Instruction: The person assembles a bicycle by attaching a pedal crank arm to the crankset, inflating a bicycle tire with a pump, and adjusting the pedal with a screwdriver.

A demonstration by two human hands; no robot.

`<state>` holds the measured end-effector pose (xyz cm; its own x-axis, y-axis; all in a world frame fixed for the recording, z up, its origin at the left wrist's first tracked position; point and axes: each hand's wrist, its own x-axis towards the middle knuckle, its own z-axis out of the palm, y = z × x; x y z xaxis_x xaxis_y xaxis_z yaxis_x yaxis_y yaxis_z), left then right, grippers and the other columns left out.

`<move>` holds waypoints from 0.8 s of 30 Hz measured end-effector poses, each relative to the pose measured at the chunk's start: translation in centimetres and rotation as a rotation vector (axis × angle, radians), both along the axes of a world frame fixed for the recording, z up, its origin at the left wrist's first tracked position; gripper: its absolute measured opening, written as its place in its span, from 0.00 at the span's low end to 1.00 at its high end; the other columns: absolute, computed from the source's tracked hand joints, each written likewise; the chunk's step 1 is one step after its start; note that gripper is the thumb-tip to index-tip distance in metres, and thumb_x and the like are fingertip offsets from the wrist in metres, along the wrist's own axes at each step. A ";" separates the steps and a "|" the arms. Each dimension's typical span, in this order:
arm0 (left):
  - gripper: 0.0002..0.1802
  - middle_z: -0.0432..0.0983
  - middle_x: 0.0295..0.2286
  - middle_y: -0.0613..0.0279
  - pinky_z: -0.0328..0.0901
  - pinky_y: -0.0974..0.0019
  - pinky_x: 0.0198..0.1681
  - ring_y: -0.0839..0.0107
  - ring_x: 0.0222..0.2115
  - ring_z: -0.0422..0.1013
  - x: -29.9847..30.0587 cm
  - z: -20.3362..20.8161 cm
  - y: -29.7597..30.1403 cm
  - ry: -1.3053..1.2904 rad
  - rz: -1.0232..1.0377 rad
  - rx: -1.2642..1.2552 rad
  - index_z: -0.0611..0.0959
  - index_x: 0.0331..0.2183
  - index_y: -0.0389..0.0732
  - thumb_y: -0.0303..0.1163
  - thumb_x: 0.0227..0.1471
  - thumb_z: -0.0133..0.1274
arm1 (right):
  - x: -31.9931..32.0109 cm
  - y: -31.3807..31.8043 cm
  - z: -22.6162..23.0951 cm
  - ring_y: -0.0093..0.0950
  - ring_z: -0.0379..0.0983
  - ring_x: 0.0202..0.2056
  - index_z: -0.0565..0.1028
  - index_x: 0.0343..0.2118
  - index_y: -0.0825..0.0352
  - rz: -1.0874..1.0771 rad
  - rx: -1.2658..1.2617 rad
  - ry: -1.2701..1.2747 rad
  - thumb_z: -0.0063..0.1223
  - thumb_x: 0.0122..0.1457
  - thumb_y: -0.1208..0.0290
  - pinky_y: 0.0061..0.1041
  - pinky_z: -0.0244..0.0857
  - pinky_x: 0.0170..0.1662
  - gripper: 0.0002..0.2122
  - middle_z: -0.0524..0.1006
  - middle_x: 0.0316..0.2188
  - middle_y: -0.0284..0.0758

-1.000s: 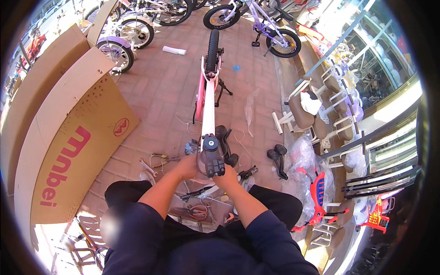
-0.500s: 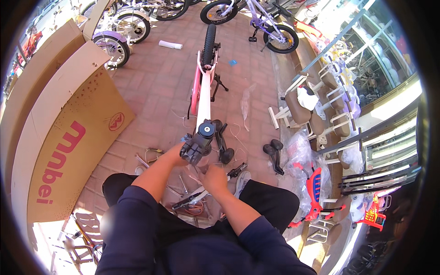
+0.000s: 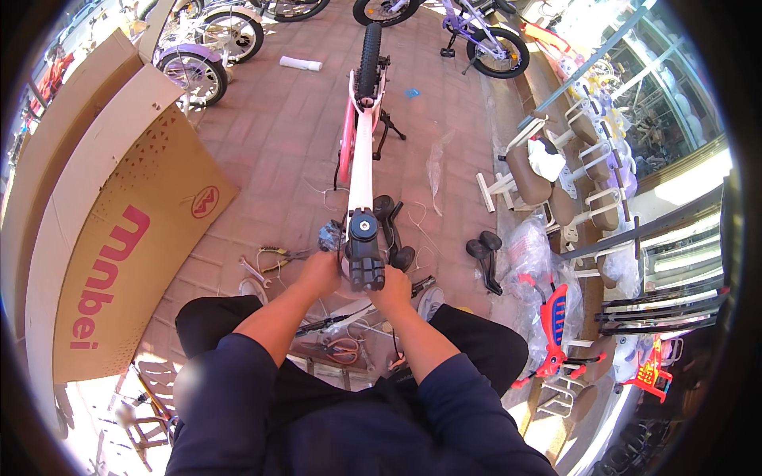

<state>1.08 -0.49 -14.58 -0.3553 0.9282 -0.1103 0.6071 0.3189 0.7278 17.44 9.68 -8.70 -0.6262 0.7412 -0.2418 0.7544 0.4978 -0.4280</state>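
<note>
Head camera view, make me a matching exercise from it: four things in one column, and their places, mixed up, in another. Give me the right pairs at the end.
Things:
1. Cardboard box
2. Pink-and-white bicycle
3. Purple-framed bicycle
4. White tube

Places:
A. Front end between the left hand and the right hand
B. Lying on the brick paving, toward the top, left of the nearest bicycle's upright wheel
C. Along the left side of the view
D. Standing toward the top right

Right pairs: 1-C, 2-A, 3-D, 4-B
</note>
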 end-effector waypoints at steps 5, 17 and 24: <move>0.15 0.79 0.31 0.38 0.71 0.46 0.39 0.41 0.36 0.76 -0.5 0.2 0.6 -0.042 -0.062 -0.093 0.83 0.35 0.37 0.23 0.39 0.54 | 0.1 0.3 0.8 0.47 0.78 0.37 0.79 0.35 0.61 0.032 -0.030 0.010 0.64 0.47 0.64 0.44 0.72 0.41 0.12 0.81 0.32 0.44; 0.19 0.81 0.41 0.52 0.67 0.58 0.51 0.59 0.44 0.76 -2.1 13.3 0.3 -0.634 0.275 0.489 0.78 0.50 0.33 0.26 0.57 0.45 | 1.9 3.3 2.3 0.43 0.79 0.38 0.79 0.40 0.70 0.065 -0.043 0.219 0.67 0.50 0.59 0.38 0.72 0.42 0.20 0.82 0.35 0.44; 0.37 0.71 0.52 0.56 0.62 0.63 0.58 0.66 0.53 0.69 -1.4 16.0 -1.1 -1.040 0.045 0.623 0.66 0.62 0.34 0.55 0.67 0.35 | -0.7 3.9 14.2 0.26 0.77 0.26 0.78 0.38 0.67 0.002 -1.045 0.597 0.55 0.62 0.49 0.20 0.62 0.22 0.21 0.82 0.31 0.40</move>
<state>-0.32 -1.57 1.42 -0.3959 0.9129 0.0994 -0.3610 -0.2542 0.8972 16.77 13.61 5.53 -0.8450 0.3589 -0.3965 0.2996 -0.2964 -0.9068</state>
